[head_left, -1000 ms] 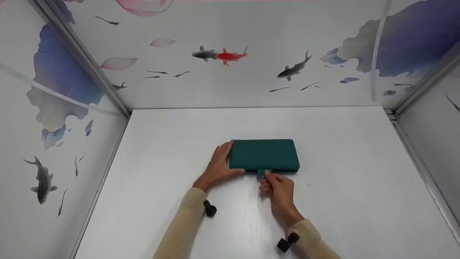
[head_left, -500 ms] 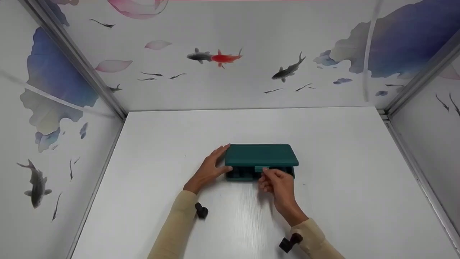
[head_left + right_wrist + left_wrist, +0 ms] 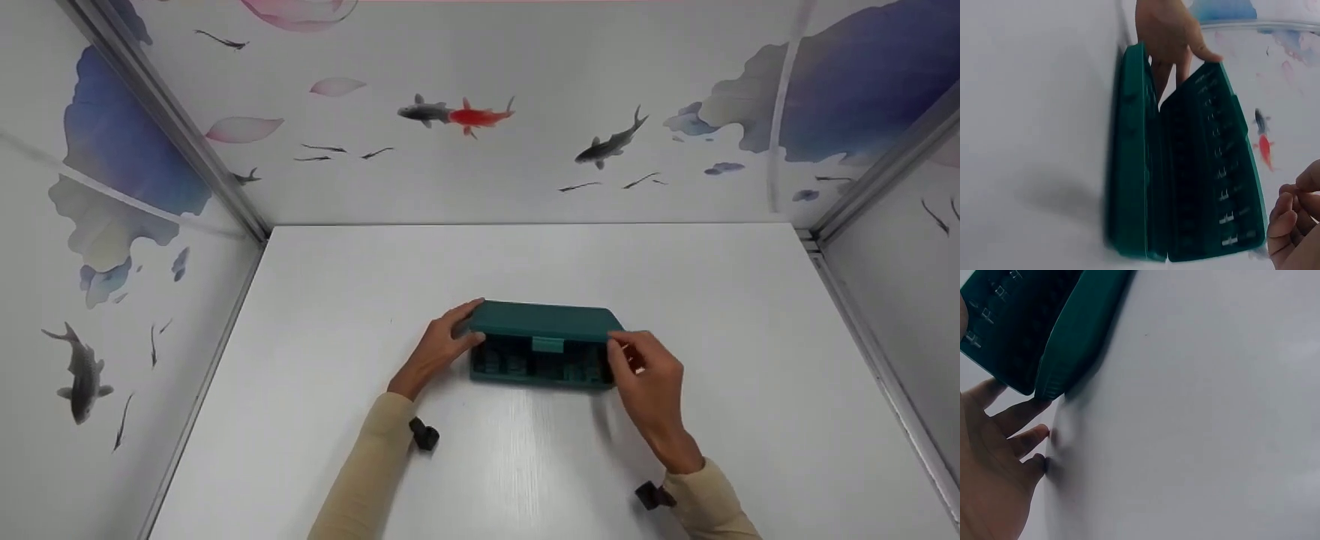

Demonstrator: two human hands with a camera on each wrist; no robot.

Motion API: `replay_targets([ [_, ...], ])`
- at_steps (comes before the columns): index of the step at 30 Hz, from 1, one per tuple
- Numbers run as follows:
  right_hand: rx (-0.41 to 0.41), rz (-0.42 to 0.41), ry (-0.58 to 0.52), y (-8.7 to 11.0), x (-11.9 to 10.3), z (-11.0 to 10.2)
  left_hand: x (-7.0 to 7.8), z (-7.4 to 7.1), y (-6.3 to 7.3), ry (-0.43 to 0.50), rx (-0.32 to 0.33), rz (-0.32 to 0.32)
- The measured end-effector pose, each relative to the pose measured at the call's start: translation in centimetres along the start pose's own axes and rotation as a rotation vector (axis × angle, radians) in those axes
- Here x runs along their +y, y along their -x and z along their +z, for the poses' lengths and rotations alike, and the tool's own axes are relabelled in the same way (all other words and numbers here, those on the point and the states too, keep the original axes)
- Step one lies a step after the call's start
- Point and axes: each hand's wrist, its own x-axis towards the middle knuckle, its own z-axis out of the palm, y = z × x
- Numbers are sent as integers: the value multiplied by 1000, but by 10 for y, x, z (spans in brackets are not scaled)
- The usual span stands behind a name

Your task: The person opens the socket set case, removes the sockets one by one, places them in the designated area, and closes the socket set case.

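Likely handling a light, stiff, smooth green case point(image 3: 1154, 169); best lifting by the front corners of the lid point(image 3: 544, 318). Resting on the surface point(image 3: 360, 300), between both hands. Holding the left hand point(image 3: 431, 352) spread at the left end, touching the lid with the thumb; holding the right hand point(image 3: 651, 375) curled at the right front corner, not showing whether pinching.

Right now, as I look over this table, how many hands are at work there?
2. The left hand is at the left end of the green case; the right hand is by the raised lid's front right corner. No others show.
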Motion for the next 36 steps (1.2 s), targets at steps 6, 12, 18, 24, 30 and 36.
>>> replay_targets([
  [6,-96,-89,93,-7,32,-18,15,1,2,-23,15,-40],
  [12,-164,-91,100,-9,45,-21,15,3,2,-29,39,-40],
  [18,-133,-125,108,-17,50,-22,16,5,4,-16,42,-56],
  [24,-146,-152,123,-23,52,-25,17,14,15,-84,21,-123],
  [30,-149,-152,120,-27,54,-25,13,28,25,-271,12,-139],
  [36,-141,-136,110,-34,53,-24,13,33,29,-317,30,-91],
])
